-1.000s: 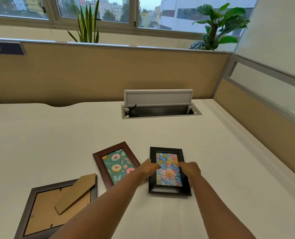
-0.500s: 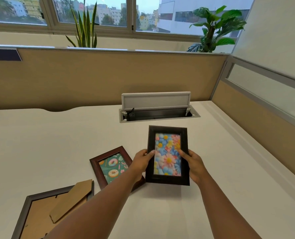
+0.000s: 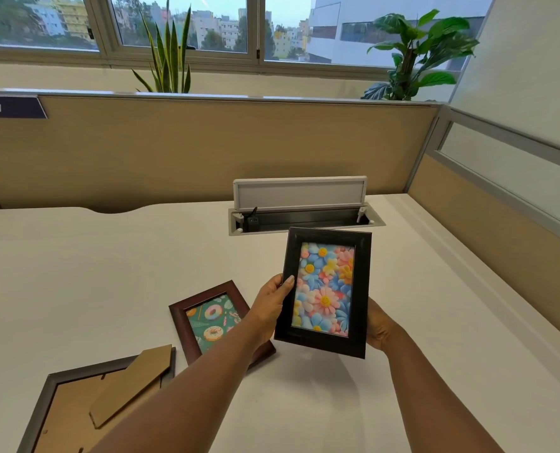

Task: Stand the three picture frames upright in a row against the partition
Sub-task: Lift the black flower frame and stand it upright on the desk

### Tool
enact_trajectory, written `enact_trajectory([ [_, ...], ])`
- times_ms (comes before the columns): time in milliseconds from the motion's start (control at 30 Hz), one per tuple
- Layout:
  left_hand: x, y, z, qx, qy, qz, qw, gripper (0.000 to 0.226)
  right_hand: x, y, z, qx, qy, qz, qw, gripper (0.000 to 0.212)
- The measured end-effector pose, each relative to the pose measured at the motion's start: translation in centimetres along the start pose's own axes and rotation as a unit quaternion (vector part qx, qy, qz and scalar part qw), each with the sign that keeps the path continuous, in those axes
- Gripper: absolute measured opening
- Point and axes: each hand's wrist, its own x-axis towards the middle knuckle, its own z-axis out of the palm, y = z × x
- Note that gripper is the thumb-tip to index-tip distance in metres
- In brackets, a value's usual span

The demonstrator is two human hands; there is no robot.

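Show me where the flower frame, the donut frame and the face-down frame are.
flower frame (image 3: pixel 325 291): head view, on its flower print.
donut frame (image 3: pixel 213 318): head view, on its green print.
face-down frame (image 3: pixel 66 407): head view, on its cardboard backing.

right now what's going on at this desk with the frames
A person holds the black flower frame off the desk with both hands, the left hand on its left edge and the right hand behind its right side. The brown donut frame lies face up and the grey frame lies face down. Nothing stands against the partition yet.
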Motion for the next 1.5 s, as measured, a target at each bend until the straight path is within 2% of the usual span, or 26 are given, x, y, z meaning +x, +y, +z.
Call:
enact_trajectory([
  [100, 0.4, -0.3, 0.2, -0.003, -0.008, 0.0, 1.0, 0.017, 0.5, 0.0, -0.1, 0.004, 0.032, 0.009, 0.999, 0.03],
  [133, 0.5, -0.4, 0.2, -0.003, -0.01, 0.0, 1.0, 0.017, 0.8, 0.1, -0.4, 0.006, 0.048, 0.013, 0.999, 0.026],
  [300, 1.2, -1.2, 0.2, -0.009, -0.015, -0.002, 1.0, 0.016, 1.7, 0.9, -1.2, -0.009, 0.098, 0.016, 0.995, 0.031],
  [367, 1.3, -1.4, 0.3, -0.015, -0.018, -0.006, 1.0, 0.022, 1.9, 1.1, -1.5, -0.007, 0.106, 0.026, 0.994, 0.03],
  [467, 1.7, -1.9, 0.4, -0.019, -0.024, -0.019, 0.999, 0.037, 2.2, 1.2, -2.0, -0.007, 0.097, 0.05, 0.994, 0.03],
  [667, 2.6, -2.7, 0.8, -0.023, -0.044, -0.024, 0.999, 0.043, 2.1, 0.7, -3.8, -0.004, 0.073, 0.071, 0.995, 0.019],
  [767, 3.0, -3.0, 0.9, -0.011, -0.054, -0.023, 0.998, 0.039, 2.0, 0.5, -4.2, 0.007, 0.087, 0.068, 0.994, 0.017],
  [867, 3.0, -3.4, 0.8, -0.002, -0.069, -0.019, 0.997, 0.024, 2.0, 0.5, -4.3, 0.011, 0.127, 0.069, 0.989, 0.023],
  [1133, 2.6, -2.9, 0.6, 0.05, -0.052, -0.018, 0.997, 0.039, 2.1, 1.1, -3.8, 0.043, 0.18, 0.073, 0.98, 0.026],
  [1267, 2.6, -3.1, 0.2, 0.077, -0.032, -0.024, 0.996, 0.04, 1.9, 1.1, -3.5, 0.03, 0.198, 0.072, 0.977, 0.026],
  [1367, 2.2, -2.9, 0.3, 0.104, -0.009, -0.013, 0.994, 0.039, 1.7, 1.0, -2.9, 0.006, 0.246, 0.057, 0.968, 0.024],
  [1500, 2.0, -3.3, -0.1, 0.173, 0.029, 0.015, 0.984, 0.043, 1.8, 0.9, -3.0, 0.014, 0.393, 0.022, 0.919, 0.025],
])
